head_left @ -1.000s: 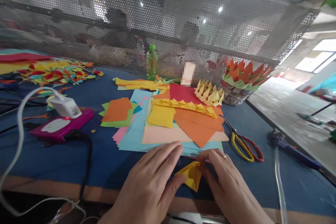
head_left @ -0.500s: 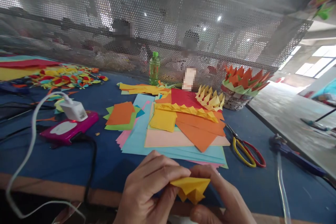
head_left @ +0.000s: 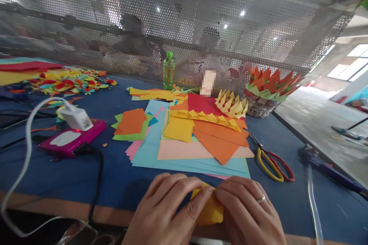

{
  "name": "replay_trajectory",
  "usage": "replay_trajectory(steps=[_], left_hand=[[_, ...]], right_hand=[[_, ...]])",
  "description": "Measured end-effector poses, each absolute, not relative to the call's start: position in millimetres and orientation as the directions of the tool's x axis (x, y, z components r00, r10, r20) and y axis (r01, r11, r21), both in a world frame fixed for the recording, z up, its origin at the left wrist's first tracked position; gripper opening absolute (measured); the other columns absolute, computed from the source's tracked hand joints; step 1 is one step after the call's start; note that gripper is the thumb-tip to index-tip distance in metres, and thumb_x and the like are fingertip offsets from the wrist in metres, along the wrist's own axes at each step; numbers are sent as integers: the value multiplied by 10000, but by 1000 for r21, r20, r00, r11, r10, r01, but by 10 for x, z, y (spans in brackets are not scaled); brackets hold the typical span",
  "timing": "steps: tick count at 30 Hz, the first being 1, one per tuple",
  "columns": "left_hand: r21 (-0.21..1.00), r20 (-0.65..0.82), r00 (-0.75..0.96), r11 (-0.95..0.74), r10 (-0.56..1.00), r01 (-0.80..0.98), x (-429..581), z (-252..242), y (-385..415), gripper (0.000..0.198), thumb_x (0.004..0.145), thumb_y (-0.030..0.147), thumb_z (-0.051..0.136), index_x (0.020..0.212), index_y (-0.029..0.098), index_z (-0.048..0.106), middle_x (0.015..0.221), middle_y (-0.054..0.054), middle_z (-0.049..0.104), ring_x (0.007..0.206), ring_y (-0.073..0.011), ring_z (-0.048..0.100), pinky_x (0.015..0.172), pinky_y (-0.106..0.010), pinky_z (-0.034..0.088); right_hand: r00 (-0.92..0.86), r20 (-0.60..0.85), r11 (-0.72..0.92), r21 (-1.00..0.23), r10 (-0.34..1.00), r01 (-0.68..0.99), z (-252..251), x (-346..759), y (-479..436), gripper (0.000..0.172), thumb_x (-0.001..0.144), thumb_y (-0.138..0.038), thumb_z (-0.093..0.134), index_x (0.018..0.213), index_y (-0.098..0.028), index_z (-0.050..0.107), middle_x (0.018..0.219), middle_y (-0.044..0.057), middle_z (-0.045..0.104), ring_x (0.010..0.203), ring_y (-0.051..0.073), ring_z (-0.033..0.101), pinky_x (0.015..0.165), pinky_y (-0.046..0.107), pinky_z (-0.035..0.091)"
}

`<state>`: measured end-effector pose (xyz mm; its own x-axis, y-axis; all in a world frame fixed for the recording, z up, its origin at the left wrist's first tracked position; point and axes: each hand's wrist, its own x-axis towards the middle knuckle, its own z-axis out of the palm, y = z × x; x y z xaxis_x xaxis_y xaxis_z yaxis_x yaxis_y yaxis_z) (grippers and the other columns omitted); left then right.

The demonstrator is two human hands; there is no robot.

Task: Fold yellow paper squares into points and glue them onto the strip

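Both of my hands are at the front edge of the blue table, close together around a folded piece of yellow paper [head_left: 212, 211]. My left hand [head_left: 172, 210] grips the paper's left side, its thumb lying across the top. On the right side, my right hand [head_left: 249, 208], with a ring on one finger, has its fingers curled over the paper; its thumb is hidden. Just beyond lies a stack of coloured sheets [head_left: 184, 165], with yellow squares [head_left: 178, 129] and a folded yellow strip [head_left: 205, 117] on top.
Scissors [head_left: 273, 162] and a dark-handled tool with a clear tube [head_left: 324, 168] lie to the right. A pink power strip [head_left: 71, 139] with cables is at left. Behind stand a green bottle [head_left: 168, 71], a paper-filled basket [head_left: 263, 97] and a perforated screen [head_left: 184, 19].
The yellow paper was held up with its folded points showing; now it is turned flatter and lower. My right hand has rolled over, its knuckles and ring now facing up.
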<state>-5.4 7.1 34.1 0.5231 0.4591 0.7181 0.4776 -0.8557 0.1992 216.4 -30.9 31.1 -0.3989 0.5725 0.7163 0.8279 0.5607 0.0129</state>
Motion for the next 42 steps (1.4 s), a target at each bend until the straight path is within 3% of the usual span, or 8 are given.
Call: replay_trajectory(steps=[8, 16, 19, 23, 27, 34, 38, 42], left_hand=[[155, 845, 371, -841, 384, 518, -14, 128, 110, 281, 1008, 146, 488, 966, 213, 757, 936, -7, 759, 906, -158, 651, 958, -340, 438], [136, 739, 514, -843, 437, 521, 74, 261, 158, 319, 1014, 429, 506, 1052, 226, 750, 992, -79, 729, 963, -207, 666, 967, -392, 527], [145, 735, 513, -843, 442, 518, 99, 177, 121, 297, 1019, 380, 499, 1031, 218, 747, 964, -72, 728, 945, -202, 664, 956, -383, 524], [199, 784, 430, -838, 447, 509, 29, 64, 42, 305, 998, 147, 444, 983, 205, 743, 911, -36, 732, 899, -176, 649, 953, -353, 477], [283, 625, 554, -821, 550, 496, -103, 102, -11, 325, 915, 8, 507, 1069, 192, 727, 1022, -21, 738, 981, -176, 639, 1009, -360, 422], [367, 512, 584, -775, 630, 514, -94, 219, 12, 286, 977, 101, 477, 1108, 228, 696, 966, -16, 675, 904, -172, 592, 923, -343, 447], [339, 452, 639, -783, 622, 522, -42, 195, 62, 328, 974, 107, 437, 1151, 228, 686, 947, -28, 646, 885, -185, 569, 927, -366, 455], [324, 540, 608, -811, 581, 487, -32, 150, 112, 319, 958, 108, 428, 1058, 235, 703, 863, -15, 624, 821, -175, 549, 890, -364, 457]], right_hand=[[-432, 689, 554, 53, 582, 831, 247, 2224, -382, 199, 925, -82, 621, 1076, -169, 719, 977, 36, 757, 983, 189, 648, 932, 326, 473], [-427, 672, 542, 46, 605, 839, 229, 2250, -397, 218, 938, -71, 581, 1063, -171, 731, 968, 27, 764, 982, 187, 637, 936, 322, 463], [-439, 658, 541, 58, 611, 839, 217, 2237, -414, 188, 966, -104, 581, 1056, -177, 729, 962, 25, 762, 997, 187, 630, 930, 322, 461], [-457, 632, 565, 37, 626, 824, 161, 2260, -449, 178, 989, -127, 571, 1029, -194, 732, 953, 14, 756, 991, 187, 625, 909, 320, 460], [-487, 551, 603, -37, 677, 797, 160, 2328, -456, 154, 1001, -182, 582, 1062, -206, 722, 968, 4, 745, 976, 178, 638, 881, 293, 483], [-461, 463, 593, -192, 757, 782, 192, 2342, -409, 159, 982, -236, 621, 1121, -221, 696, 910, 36, 693, 862, 168, 641, 756, 267, 545], [-443, 445, 561, -177, 779, 809, 170, 2307, -410, 247, 992, -240, 584, 1215, -258, 689, 892, 41, 668, 802, 163, 632, 711, 274, 551], [-455, 466, 573, -148, 759, 806, 156, 2304, -401, 236, 959, -256, 638, 1185, -266, 707, 867, 31, 665, 796, 158, 646, 696, 267, 549]])
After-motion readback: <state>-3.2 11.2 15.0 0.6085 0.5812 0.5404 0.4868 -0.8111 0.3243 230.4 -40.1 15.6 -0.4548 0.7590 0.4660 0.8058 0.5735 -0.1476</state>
